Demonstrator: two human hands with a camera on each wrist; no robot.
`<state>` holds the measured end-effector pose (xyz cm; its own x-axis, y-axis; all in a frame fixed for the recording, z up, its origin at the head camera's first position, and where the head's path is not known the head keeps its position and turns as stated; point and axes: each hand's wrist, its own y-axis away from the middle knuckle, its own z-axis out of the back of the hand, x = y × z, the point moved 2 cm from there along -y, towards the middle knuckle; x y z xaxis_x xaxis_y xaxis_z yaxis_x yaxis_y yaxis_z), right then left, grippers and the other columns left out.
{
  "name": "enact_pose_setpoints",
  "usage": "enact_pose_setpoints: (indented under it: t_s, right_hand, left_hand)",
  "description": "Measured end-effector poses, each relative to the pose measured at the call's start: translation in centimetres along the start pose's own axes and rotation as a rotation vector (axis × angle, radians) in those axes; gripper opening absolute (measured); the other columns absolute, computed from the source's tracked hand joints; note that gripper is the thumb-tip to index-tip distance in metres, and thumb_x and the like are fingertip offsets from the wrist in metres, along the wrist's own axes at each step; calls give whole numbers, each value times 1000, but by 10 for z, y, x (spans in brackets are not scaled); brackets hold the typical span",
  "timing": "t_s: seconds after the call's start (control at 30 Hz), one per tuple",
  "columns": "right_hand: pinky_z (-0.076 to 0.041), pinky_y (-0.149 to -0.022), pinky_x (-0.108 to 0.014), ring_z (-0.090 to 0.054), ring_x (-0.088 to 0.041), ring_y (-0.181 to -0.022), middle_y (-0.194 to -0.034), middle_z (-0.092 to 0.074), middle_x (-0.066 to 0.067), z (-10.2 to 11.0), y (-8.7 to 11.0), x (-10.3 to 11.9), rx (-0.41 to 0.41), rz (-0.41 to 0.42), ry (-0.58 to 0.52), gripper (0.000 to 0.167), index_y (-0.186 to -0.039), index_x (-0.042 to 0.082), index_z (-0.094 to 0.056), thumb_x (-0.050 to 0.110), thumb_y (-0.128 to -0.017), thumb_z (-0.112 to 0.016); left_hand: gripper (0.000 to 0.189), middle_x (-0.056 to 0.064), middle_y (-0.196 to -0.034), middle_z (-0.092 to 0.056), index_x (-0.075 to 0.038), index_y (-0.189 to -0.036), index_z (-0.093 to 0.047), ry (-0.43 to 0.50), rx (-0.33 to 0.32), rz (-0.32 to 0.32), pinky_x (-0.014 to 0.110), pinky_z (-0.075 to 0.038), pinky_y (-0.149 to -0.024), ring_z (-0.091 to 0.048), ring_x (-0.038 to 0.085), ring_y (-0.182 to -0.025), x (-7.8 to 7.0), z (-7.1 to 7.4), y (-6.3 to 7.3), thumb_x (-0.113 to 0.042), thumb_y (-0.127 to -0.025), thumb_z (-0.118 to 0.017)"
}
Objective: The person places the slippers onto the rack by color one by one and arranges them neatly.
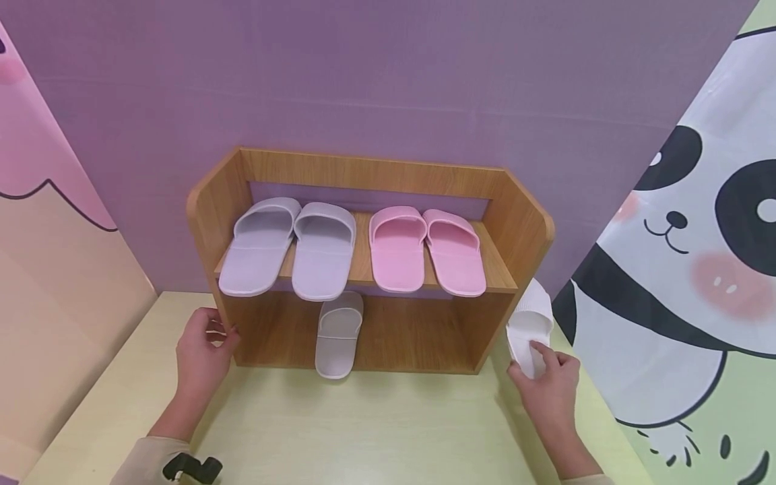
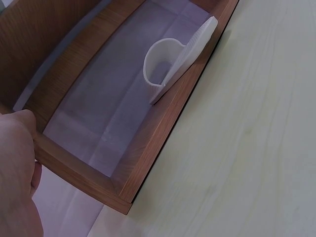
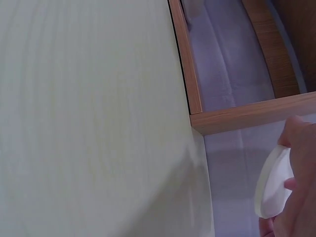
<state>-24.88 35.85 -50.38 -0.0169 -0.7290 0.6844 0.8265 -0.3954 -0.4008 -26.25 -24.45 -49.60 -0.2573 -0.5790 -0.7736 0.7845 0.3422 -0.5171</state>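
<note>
A two-tier wooden shoe rack (image 1: 376, 174) stands against the purple backdrop. My left hand (image 1: 203, 353) grips the front edge of its left side panel, thumb at the inner face, as the left wrist view shows too. Beyond the right side panel, my right hand (image 1: 550, 387) pinches a white slipper (image 1: 526, 330) between thumb and fingers, its toe strap facing away from me. In the right wrist view the slipper's pale sole (image 3: 274, 185) shows beside the panel, partly hidden by the hand. A single light grey-beige slipper (image 1: 337, 353) rests left of centre on the lower shelf, its heel at the front edge.
On the upper shelf sit a lavender pair of slippers (image 1: 324, 269) at left and a pink pair (image 1: 397, 263) at right. The pale wooden table (image 1: 364, 431) extends in front. A panda-printed panel (image 1: 685, 269) borders the right, a pink-and-peach one (image 1: 54, 283) the left.
</note>
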Motion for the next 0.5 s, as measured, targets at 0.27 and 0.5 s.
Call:
enact_pose_setpoints:
  t_s: [0.27,0.5]
  right_hand:
    - [-56,-96,-60,-45,-39,-125,-135,-40,-27,7,1,12,-76,9,-84,59,-142,5,-67,8,-87,-89]
    - [-44,-83,-18,-48,-33,-124,-139,-42,-22,12,1,20,-121,22,-90,62,-146,11,-67,10,-88,-90]
  left_hand:
    - [32,16,-108,-68,0,-117,-60,-9,11,-4,2,-45,-78,-72,34,-94,1,1,0,7,-92,-79]
    - [32,16,-108,-68,0,-116,-60,-18,8,-7,1,-44,-79,-72,33,-94,0,1,0,8,-92,-79]
